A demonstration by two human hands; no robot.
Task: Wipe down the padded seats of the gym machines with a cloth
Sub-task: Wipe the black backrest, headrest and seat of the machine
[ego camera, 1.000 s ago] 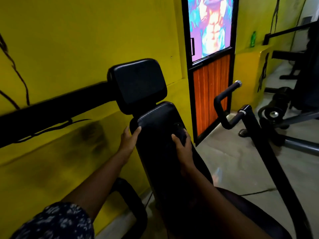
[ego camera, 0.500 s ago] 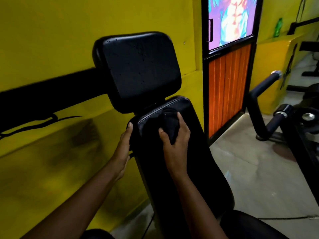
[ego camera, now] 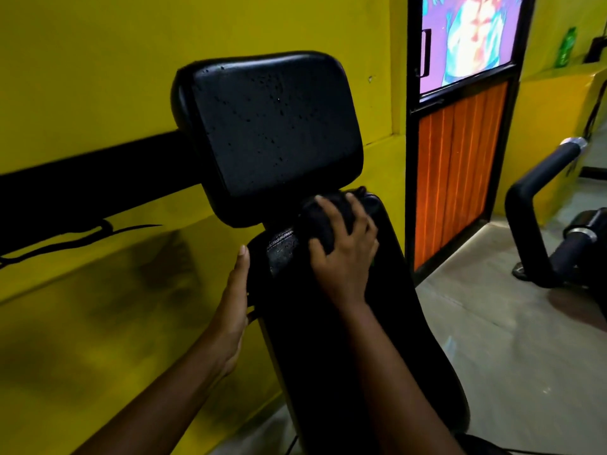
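A black padded backrest (ego camera: 328,323) of a gym machine runs up the middle, with a black padded headrest (ego camera: 269,133) above it, speckled with droplets. My right hand (ego camera: 345,254) grips a dark cloth (ego camera: 325,211) bunched under its fingers and presses it onto the top end of the backrest, just below the headrest. My left hand (ego camera: 233,303) lies flat with straight fingers against the backrest's left side edge.
A yellow wall (ego camera: 98,77) with a black stripe stands close on the left. A door (ego camera: 460,159) with orange slats and a poster is at the right. Black handle bars (ego camera: 538,205) of another machine rise at the far right over grey concrete floor (ego camera: 509,356).
My right hand has slid the cloth up the backrest to its top end. The view has moved closer. My left hand stays on the left edge.
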